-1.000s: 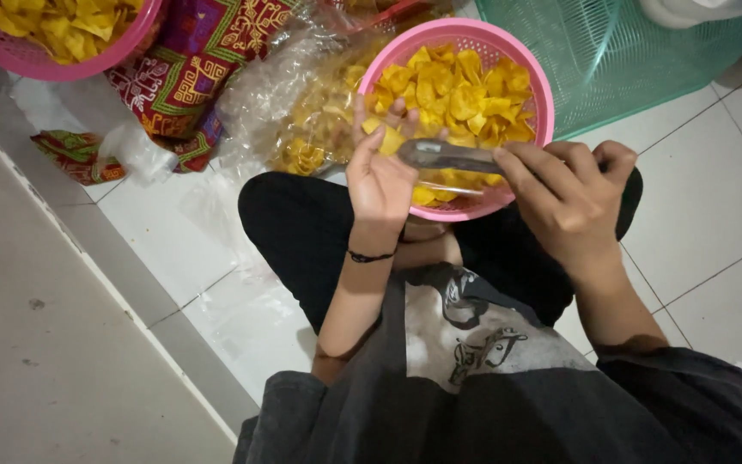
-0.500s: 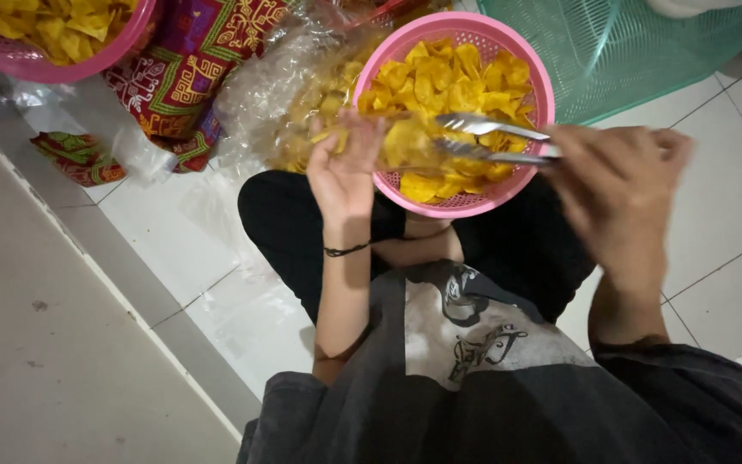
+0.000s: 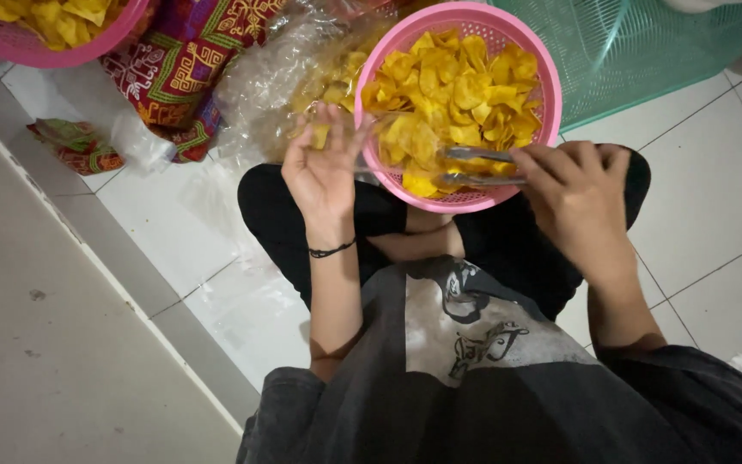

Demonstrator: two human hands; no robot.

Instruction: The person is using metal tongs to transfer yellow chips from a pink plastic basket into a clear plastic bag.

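Yellow chips (image 3: 461,90) fill the pink basket (image 3: 551,103) on the person's lap. The right hand (image 3: 573,185) grips metal tongs (image 3: 474,167) closed on a few chips at the near rim; the left hand (image 3: 324,167) holds a clear bag (image 3: 388,142) open beside it. Filling seems underway; next, the tongs must reach the bag's mouth. Half a second ago the tongs lay deeper in the basket.
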